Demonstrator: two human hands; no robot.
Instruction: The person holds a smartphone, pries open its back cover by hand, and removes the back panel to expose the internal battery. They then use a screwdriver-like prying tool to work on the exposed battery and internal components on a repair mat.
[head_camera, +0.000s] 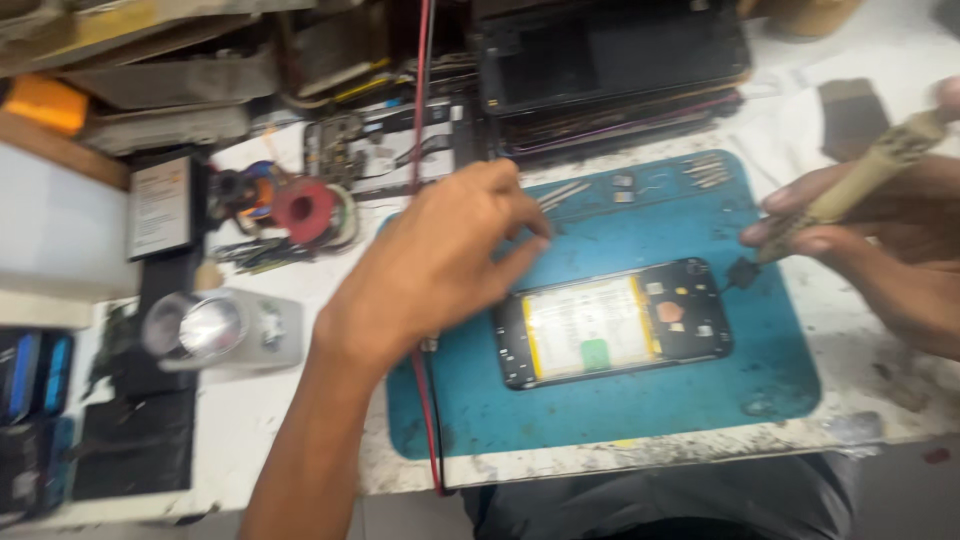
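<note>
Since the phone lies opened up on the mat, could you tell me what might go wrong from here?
The brush in the right hand works at the edge of the opened phone, so stiff bristles might catch small board parts. The left hand hovers just above the phone, near the loose screws and tweezers, and could scatter them. The red cable under the wrist could snag.

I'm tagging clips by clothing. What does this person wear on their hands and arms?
Nothing shows on either. The left hand and its forearm are bare to the frame edge: no glove, sleeve, watch or ring visible. The right hand is bare too; its wrist runs out of frame.
</note>
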